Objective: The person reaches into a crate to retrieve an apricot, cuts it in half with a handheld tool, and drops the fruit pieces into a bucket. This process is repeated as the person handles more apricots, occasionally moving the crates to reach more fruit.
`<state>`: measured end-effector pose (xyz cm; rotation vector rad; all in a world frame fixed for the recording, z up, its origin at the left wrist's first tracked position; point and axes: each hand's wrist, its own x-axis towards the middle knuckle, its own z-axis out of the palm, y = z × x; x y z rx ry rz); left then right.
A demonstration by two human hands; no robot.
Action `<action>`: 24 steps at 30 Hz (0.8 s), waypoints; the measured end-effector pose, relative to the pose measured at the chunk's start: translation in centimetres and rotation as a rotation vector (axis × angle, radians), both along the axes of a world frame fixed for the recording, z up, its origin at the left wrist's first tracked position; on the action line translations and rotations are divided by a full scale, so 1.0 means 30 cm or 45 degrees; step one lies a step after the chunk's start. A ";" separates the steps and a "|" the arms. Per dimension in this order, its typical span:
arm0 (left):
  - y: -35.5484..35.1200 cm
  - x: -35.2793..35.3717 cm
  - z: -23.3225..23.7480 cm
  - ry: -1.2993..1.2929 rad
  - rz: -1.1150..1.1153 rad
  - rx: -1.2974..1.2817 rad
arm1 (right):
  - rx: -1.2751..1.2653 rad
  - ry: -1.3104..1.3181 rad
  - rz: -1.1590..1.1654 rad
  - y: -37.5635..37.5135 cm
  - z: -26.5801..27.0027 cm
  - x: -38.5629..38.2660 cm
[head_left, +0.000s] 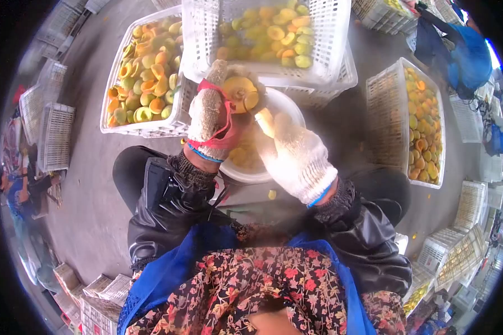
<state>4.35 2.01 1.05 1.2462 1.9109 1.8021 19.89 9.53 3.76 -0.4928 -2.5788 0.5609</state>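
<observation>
My left hand [209, 114], in a whitish knit glove with a red strap around it, is closed on a cut apricot [240, 94] whose yellow-orange flesh faces up. Close by on the right, my right hand [296, 156] wears a similar white glove. Its fingers are curled together beside the apricot, with a yellowish tip pointing at it; what they hold is hidden. Beneath both hands stands a round white tub [288, 106] with yellow fruit pieces inside, partly covered by the hands.
A white basket [198, 44] of greenish-yellow fruit stands ahead, on top of another crate. Crates of halved apricots flank it, one at left [145, 84] and one at right [425, 128]. A fruit piece [272, 194] lies near my lap. Other people work at both edges.
</observation>
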 end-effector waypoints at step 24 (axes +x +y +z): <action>0.029 0.022 -0.170 -1.247 -0.046 0.454 | -0.752 -0.115 0.292 -0.009 -0.026 -0.018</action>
